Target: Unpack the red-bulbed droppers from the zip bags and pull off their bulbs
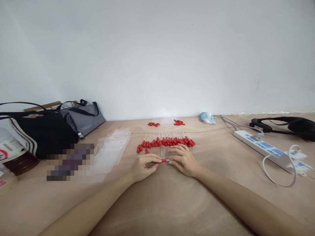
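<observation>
Between my two hands lies a glass dropper with a red rubber bulb (163,160), held level just above the table. My left hand (145,167) pinches the bulb between thumb and fingers. The thumb and forefinger of my right hand (184,161) close on the thin clear glass tube, its other fingers raised. Under and behind the held piece, several clear glass tubes (162,150) lie on the table. Beyond them, many droppers with red bulbs (169,141) form a long row, bulbs toward me. One loose red bulb (147,151) sits in front of that row.
Clear zip bags (114,147) are spread at left, beside a blurred-out item (71,162), bags (46,132) and a jar (18,160). Farther back lie more red bulbs (154,124) and a blue mask (208,117). A power strip (268,149) and black headset (292,126) occupy the right.
</observation>
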Motion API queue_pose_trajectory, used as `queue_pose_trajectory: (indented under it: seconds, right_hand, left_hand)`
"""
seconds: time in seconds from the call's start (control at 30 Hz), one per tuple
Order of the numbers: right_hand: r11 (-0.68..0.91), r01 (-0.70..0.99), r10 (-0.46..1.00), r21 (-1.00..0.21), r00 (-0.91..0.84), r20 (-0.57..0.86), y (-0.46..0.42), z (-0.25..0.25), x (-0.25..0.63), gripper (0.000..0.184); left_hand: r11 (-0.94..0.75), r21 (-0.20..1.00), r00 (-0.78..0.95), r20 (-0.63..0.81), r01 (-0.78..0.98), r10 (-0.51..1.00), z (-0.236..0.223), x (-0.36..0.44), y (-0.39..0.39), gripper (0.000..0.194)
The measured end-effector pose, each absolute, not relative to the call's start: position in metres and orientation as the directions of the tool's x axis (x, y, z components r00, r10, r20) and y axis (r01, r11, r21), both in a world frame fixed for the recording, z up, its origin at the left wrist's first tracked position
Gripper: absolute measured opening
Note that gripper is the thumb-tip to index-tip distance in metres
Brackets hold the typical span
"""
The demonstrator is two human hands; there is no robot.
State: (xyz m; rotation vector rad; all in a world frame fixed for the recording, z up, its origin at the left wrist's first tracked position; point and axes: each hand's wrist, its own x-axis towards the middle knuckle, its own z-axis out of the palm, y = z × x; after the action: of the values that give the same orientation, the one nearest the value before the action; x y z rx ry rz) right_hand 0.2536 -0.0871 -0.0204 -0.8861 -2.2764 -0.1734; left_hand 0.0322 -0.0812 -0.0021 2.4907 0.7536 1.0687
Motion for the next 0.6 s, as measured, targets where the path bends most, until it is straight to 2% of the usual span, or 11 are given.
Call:
queue_pose_trajectory:
  seconds: [0.07,0.17,0.27,0.43,0.6]
  right_hand:
    - [0.762,0.638,0.541,-0.114,-0.528,0.655,-0.087,-0.021,0.253,0.017]
    - [0.770,0.631,0.509,-0.088,-0.526,0.681,-0.089,-0.020,0.252,0.018]
    - [0.778,0.627,0.474,-0.047,-0.536,0.698,-0.092,-0.019,0.250,0.018]
    - [0.792,0.610,0.430,0.019,-0.581,0.691,-0.095,-0.018,0.248,0.017]
    - [0.802,0.597,0.426,0.018,-0.593,0.683,-0.096,-0.018,0.248,0.016]
  left_hand:
    - [-0.827,0.402,0.583,0.586,0.393,0.563,-0.003,0.034,-0.082,0.023]
    - [-0.840,0.219,0.621,0.587,0.497,0.520,-0.005,0.039,-0.082,0.034]
    - [-0.852,0.105,0.664,0.581,0.513,0.471,-0.009,0.042,-0.080,0.022]
    - [-0.876,0.095,0.666,0.612,0.472,0.426,-0.016,0.039,-0.078,0.019]
    - [-0.884,0.138,0.657,0.620,0.447,0.429,-0.019,0.036,-0.078,0.020]
